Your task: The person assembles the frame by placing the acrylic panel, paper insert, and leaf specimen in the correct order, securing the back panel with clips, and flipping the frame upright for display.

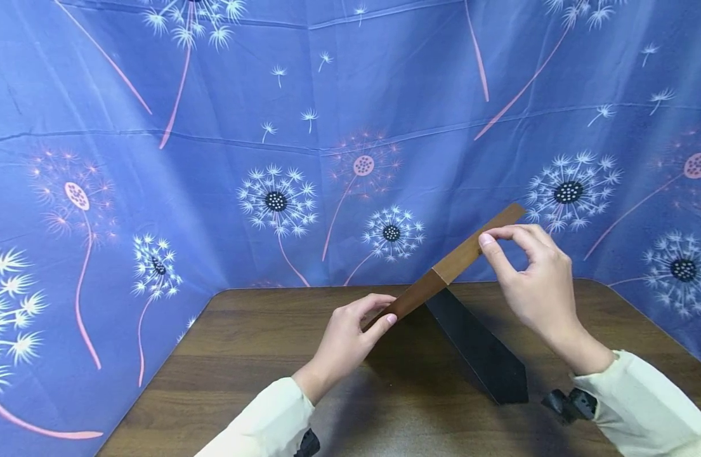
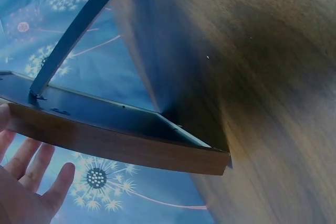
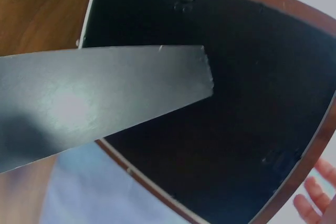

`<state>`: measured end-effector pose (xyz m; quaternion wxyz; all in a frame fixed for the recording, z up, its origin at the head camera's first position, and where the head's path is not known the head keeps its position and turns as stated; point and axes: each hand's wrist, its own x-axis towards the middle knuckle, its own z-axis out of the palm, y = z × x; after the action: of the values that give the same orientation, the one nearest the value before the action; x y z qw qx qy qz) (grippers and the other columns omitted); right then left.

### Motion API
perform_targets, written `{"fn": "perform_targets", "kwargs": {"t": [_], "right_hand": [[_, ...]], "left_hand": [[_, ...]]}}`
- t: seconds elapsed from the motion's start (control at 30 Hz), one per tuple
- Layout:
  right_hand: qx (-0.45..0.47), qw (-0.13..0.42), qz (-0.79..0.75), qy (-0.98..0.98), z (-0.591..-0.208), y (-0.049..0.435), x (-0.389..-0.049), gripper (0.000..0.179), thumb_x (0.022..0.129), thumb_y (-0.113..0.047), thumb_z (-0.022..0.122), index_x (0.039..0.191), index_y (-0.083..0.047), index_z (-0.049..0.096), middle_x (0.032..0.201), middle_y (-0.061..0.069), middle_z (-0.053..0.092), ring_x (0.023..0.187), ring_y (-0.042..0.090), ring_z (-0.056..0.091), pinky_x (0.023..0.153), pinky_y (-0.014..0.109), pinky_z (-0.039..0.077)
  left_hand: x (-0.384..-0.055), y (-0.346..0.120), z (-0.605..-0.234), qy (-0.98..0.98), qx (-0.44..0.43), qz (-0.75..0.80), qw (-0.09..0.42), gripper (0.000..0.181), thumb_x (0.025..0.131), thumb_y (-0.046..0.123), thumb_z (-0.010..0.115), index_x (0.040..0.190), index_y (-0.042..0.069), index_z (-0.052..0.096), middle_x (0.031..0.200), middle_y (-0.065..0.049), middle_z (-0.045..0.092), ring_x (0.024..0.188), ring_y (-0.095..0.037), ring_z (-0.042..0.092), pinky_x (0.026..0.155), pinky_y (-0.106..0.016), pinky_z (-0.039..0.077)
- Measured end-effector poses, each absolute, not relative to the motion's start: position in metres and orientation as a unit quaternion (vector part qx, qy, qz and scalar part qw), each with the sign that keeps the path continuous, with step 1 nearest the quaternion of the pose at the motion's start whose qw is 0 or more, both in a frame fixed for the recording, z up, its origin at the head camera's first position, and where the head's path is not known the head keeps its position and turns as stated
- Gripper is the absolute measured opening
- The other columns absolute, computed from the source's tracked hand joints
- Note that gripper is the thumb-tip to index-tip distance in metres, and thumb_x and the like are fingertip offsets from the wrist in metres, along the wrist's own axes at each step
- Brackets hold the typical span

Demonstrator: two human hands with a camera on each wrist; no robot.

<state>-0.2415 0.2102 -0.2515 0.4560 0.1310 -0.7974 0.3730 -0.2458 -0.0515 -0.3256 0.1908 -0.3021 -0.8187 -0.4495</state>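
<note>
A brown wooden picture frame [image 1: 410, 297] is tilted above the table, edge-on in the head view, one corner towards me. Its black backing [image 3: 262, 114] shows in the right wrist view. A black easel leg [image 1: 481, 352] swings out from that backing. My left hand [image 1: 350, 333] grips the frame's lower left edge, thumb on the near side. Thumb and index finger of my right hand [image 1: 533, 279] pinch the upper right edge. In the left wrist view the frame's side [image 2: 115, 145] passes over my left fingers [image 2: 37, 169]. The frame's front is hidden.
The dark wood-grain table [image 1: 242, 355] lies beneath both hands. A blue cloth with dandelion prints [image 1: 213, 190] hangs behind it and along both sides. Black wrist devices [image 1: 569, 405] sit by the cream sleeves [image 1: 653, 400].
</note>
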Motion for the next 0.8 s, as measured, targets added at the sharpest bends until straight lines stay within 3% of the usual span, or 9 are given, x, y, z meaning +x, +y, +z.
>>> {"fn": "perform_targets", "kwargs": {"t": [0.3,0.53,0.8], "right_hand": [[0.129,0.406,0.334,-0.841,-0.247,0.204,-0.230,0.041,0.093,-0.043,0.072,0.116,-0.009,0.071,0.119,0.014,0.064,0.114,0.039,0.057,0.086,0.060,0.037],[0.149,0.393,0.344,-0.840,-0.250,0.210,-0.236,0.039,0.096,-0.034,0.070,0.121,-0.005,0.067,0.123,0.018,0.060,0.118,0.041,0.054,0.091,0.060,0.037],[0.159,0.337,0.355,-0.858,-0.249,0.225,-0.243,0.040,0.103,-0.031,0.061,0.134,-0.005,0.061,0.134,0.021,0.056,0.129,0.044,0.048,0.096,0.066,0.034]], "left_hand": [[-0.249,-0.047,-0.332,-0.820,-0.282,-0.449,0.215,0.020,0.096,0.014,0.073,0.115,0.009,0.073,0.107,-0.004,0.076,0.101,-0.015,0.072,0.089,-0.038,0.057],[-0.247,-0.041,-0.332,-0.831,-0.278,-0.422,0.232,0.019,0.095,0.019,0.074,0.113,0.010,0.073,0.106,-0.005,0.076,0.097,-0.016,0.073,0.085,-0.041,0.058],[-0.240,-0.027,-0.328,-0.852,-0.251,-0.398,0.231,0.021,0.094,0.024,0.076,0.113,0.015,0.073,0.106,0.000,0.075,0.097,-0.015,0.073,0.086,-0.033,0.057]]}}
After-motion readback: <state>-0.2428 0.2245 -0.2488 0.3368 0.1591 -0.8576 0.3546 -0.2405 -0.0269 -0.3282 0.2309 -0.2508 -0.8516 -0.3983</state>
